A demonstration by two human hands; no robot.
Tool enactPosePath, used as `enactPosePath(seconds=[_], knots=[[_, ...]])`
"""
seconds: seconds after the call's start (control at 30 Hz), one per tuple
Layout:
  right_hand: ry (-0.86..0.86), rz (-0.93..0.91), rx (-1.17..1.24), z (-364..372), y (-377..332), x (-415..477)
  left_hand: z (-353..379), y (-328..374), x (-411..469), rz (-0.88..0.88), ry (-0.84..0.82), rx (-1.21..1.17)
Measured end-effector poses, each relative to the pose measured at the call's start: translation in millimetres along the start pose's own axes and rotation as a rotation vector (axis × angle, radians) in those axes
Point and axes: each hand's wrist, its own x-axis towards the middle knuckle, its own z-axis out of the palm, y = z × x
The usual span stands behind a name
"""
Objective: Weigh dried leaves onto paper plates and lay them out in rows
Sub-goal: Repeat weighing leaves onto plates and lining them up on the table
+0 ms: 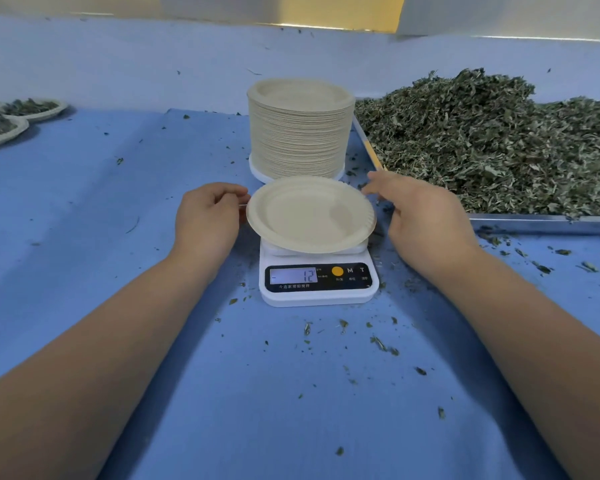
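An empty paper plate [309, 213] lies tilted on a white kitchen scale [317, 282] whose display reads 12. My left hand [207, 216] is at the plate's left rim, fingers curled with the tips pinching the edge. My right hand [426, 216] hovers just right of the plate with relaxed fingers, holding nothing. A tall stack of paper plates [300, 129] stands right behind the scale. A big heap of dried green leaves [492, 140] fills a metal tray [541, 221] at the right.
Filled plates of leaves [32, 109] lie at the far left edge of the blue cloth [101, 202]. Loose leaf crumbs are scattered around and in front of the scale. A pale wall runs along the back.
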Motion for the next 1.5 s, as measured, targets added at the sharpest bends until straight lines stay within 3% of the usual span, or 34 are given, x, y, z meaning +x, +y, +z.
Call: enactPosePath(seconds=[0.37,0.57,0.9,1.03,1.27,1.4,1.5], knots=[[0.077,0.070,-0.137,5.7,17.6,-0.9,1.2,-1.3,-1.2,-0.011,-0.019,-0.023],[-0.154,0.227,-0.390,8.3,25.3,-3.2,-2.3,-1.9,3.5,-0.066,-0.057,-0.174],[-0.124,0.241,-0.306,11.6,34.8,-0.4,-1.1,1.9,5.1,-0.157,-0.051,-0.265],[-0.148,0.287,-0.275,8.5,39.4,13.9,2.8,4.5,4.4,-0.225,-0.070,-0.415],[-0.371,0.349,-0.057,24.0,55.2,83.8,-5.4,7.3,6.3,-0.337,-0.062,-0.689],[-0.426,0.374,-0.070,40.2,62.6,111.7,-16.2,11.2,8.5,-0.477,-0.129,-0.954],[-0.504,0.385,-0.130,43.7,68.2,126.4,-18.2,11.4,9.5,-0.499,-0.173,-1.026]])
